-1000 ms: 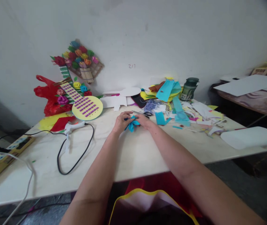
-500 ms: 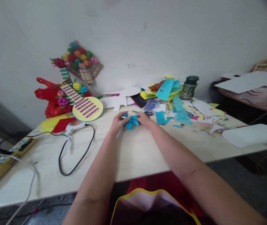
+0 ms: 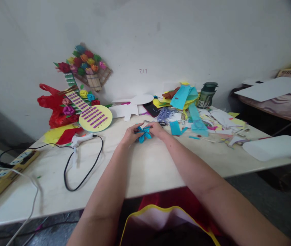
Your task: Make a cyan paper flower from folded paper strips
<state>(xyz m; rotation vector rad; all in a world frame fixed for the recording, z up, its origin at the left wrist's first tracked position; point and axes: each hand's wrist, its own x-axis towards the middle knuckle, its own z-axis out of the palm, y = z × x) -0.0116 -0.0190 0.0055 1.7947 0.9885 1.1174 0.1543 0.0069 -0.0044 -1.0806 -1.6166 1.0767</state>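
Between my two hands is a blue paper flower [image 3: 142, 138] with several pointed petals, held just above the table [image 3: 150, 171]. The fingers of my left hand [image 3: 130, 134] are closed on its left petals and cover part of them. My right hand [image 3: 156, 130] pinches the upper right side of the flower. Just beyond my right hand lie scissors [image 3: 162, 123] with dark handles, partly hidden by the fingers. Blue paper pieces [image 3: 176, 128] rest to the right of that hand.
A white glue gun [image 3: 80, 139] with a looped black cord lies left. Behind it leans a yellow paper guitar [image 3: 96, 118] beside paper flowers and a red plastic bag [image 3: 55, 109]. Paper scraps [image 3: 219, 121] and a green bottle [image 3: 207, 95] are back right. A power strip [image 3: 14, 167] sits far left.
My left fingers have shifted over the flower's left petals, covering more of them. The flower has turned slightly between my hands, while my right hand stays nearly in place.
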